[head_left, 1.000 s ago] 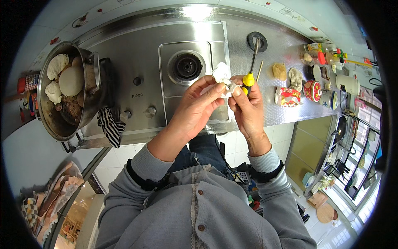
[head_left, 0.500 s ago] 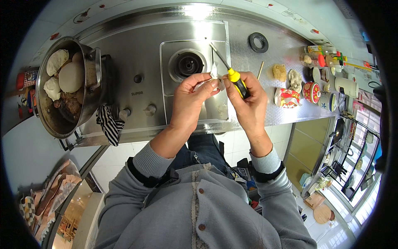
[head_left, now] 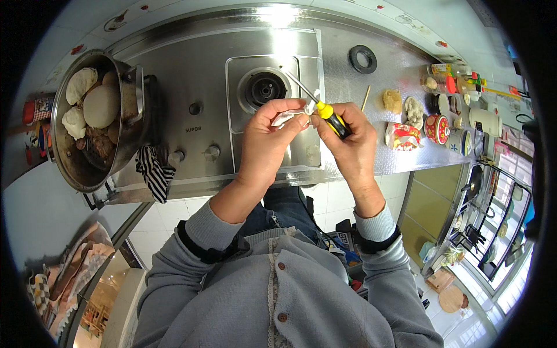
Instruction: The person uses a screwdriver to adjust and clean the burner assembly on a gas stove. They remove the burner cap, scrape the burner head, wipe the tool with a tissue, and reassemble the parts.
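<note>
Here, above a steel counter (head_left: 394, 66) in a tiled kitchen, we see the left hand (head_left: 262, 139) pinching a crumpled white tissue-like scrap (head_left: 283, 118) and the right hand (head_left: 352, 141) gripping a yellow-and-black screwdriver (head_left: 325, 110), both things near the burner (head_left: 265, 90). At left we find a metal pot (head_left: 68, 162) holding pale rounded lumps (head_left: 100, 107) and brown pieces (head_left: 100, 146); at right, a red patterned canister (head_left: 436, 128), its contents hidden from us. We also notice dark lettering (head_left: 193, 130) on the stove panel (head_left: 168, 75) and a red-and-white printed packet (head_left: 403, 137).
</note>
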`<state>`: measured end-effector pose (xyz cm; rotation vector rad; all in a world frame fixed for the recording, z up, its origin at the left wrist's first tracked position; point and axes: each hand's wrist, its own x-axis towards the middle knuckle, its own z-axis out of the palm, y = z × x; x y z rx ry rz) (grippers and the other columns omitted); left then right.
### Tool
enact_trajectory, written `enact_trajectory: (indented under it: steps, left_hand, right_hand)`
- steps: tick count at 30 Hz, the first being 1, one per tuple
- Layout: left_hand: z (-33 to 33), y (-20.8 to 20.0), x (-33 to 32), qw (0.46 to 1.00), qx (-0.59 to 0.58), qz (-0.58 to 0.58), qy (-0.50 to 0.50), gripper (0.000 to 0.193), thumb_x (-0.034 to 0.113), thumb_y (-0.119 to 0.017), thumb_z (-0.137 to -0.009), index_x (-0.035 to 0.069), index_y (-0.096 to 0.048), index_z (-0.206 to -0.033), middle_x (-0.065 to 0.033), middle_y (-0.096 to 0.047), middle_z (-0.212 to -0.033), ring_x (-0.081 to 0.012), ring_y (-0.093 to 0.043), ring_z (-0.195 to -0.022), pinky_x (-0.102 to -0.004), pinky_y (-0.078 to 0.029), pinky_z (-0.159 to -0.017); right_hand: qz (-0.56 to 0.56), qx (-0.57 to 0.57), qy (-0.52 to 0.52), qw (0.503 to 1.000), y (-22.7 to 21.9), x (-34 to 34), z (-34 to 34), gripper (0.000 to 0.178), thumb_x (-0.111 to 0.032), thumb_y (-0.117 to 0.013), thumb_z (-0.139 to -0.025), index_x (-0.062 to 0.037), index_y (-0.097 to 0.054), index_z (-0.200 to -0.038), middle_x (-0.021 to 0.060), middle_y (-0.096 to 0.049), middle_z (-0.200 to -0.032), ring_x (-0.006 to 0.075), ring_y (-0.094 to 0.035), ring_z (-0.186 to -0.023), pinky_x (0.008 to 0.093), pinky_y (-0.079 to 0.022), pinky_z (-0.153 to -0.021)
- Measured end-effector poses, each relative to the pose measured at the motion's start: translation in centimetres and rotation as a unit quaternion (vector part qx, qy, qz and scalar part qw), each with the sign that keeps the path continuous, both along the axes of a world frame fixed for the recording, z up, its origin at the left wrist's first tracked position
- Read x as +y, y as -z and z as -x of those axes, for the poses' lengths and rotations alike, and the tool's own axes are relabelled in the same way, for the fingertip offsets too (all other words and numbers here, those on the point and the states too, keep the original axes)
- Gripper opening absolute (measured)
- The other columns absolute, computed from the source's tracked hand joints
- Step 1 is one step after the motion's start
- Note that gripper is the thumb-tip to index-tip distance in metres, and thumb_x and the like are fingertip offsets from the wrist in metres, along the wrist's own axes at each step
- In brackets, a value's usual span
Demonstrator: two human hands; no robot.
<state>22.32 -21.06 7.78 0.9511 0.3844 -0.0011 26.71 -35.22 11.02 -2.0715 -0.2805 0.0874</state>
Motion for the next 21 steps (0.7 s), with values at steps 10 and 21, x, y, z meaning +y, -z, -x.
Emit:
enact_trajectory:
  steps: [10,21]
  left_hand:
    - [0.1,-0.1,0.4,0.999,0.005,-0.034,-0.005,0.023,0.005,-0.063,-0.091,-0.001,-0.064,-0.113,-0.0086,-0.067,-0.106,-0.0131,-0.064,-0.095,-0.0278,-0.056,-0.084]
    - [0.1,-0.3,0.6,0.993,0.066,0.093,-0.001,0.021,0.006,-0.061,-0.092,0.0,-0.064,-0.113,-0.0105,-0.065,-0.109,-0.0167,-0.065,-0.096,-0.0321,-0.058,-0.087]
  right_hand:
    - [0.018,0.051,-0.008,0.999,-0.1,-0.4,-0.3,0.02,-0.012,-0.077,-0.078,-0.0005,-0.067,-0.091,0.005,-0.064,-0.078,0.0095,-0.058,-0.066,0.0238,-0.047,-0.061]
    - [0.044,0.045,-0.071,0.995,-1.0,-1.0,-0.8,0.018,-0.005,-0.073,-0.081,0.0003,-0.065,-0.096,0.0023,-0.067,-0.086,0.0047,-0.058,-0.079,0.0197,-0.047,-0.07]
